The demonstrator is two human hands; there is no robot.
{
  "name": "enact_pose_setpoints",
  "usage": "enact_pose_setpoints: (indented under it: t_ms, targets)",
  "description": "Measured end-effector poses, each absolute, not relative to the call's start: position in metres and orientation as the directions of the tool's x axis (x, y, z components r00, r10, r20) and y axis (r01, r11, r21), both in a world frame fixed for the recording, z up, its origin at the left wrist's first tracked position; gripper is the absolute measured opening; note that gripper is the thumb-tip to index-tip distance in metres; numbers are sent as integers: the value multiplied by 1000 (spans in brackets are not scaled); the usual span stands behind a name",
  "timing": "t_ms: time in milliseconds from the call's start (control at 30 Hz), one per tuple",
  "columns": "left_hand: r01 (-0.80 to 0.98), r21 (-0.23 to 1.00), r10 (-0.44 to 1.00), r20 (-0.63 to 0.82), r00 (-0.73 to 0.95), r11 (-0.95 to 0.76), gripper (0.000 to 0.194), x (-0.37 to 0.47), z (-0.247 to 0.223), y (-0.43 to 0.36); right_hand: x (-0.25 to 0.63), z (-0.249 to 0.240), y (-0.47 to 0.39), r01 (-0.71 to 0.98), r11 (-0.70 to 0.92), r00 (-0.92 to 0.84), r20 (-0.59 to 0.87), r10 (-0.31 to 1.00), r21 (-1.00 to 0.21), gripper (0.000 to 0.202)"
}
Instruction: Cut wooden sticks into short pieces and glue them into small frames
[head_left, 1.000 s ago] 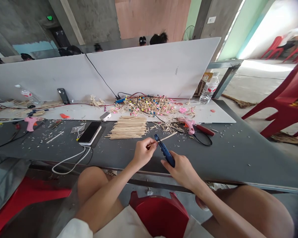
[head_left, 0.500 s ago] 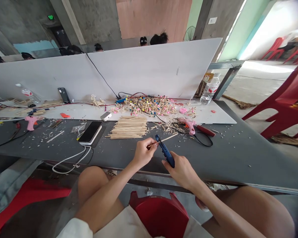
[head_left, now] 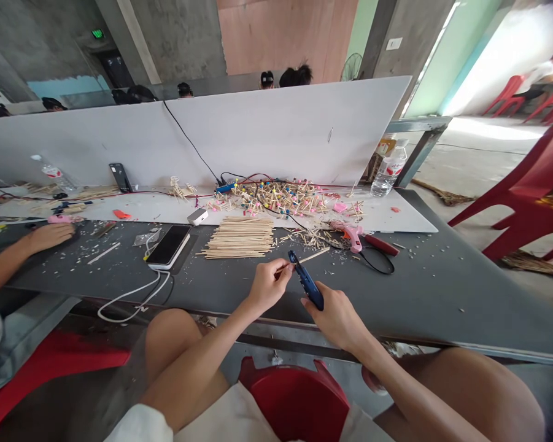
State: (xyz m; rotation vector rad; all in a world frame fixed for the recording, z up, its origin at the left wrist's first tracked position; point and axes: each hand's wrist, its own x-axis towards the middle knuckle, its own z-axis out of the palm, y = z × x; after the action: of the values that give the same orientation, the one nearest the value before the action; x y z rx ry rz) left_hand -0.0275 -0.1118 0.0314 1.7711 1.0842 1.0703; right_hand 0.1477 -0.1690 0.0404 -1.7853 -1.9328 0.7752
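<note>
Blue-handled cutters [head_left: 309,287] sit in the right hand [head_left: 338,313], its grip wrapped around them, their jaws at a thin wooden stick [head_left: 313,255]. The left hand [head_left: 270,283] pinches the stick's near end above the desk [head_left: 230,288], near the stick bundle [head_left: 238,237].

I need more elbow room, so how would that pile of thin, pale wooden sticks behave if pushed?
The pile of thin, pale wooden sticks would probably slide apart, since no band shows around it. Each stick looks light and fairly stiff, being slim and straight.
</note>
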Motion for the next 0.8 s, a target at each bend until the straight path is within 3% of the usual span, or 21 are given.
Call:
enact_pose_setpoints:
  t_ms: [267, 467, 800]
  targets:
    - [237, 940, 934, 164, 318, -245, 47, -26, 31, -111, 153, 39, -170, 713, 81, -139, -27, 990, -697, 18]
    - [205, 926, 924, 252, 287, -316, 37, -27, 34, -115, 153, 43, -173, 693, 88, -148, -22, 989, -715, 19]
    - [193, 930, 929, 256, 266, -312, 32, -26, 30, -115, 152, 42, -173, 717, 96, -161, -30, 987, -690, 18]
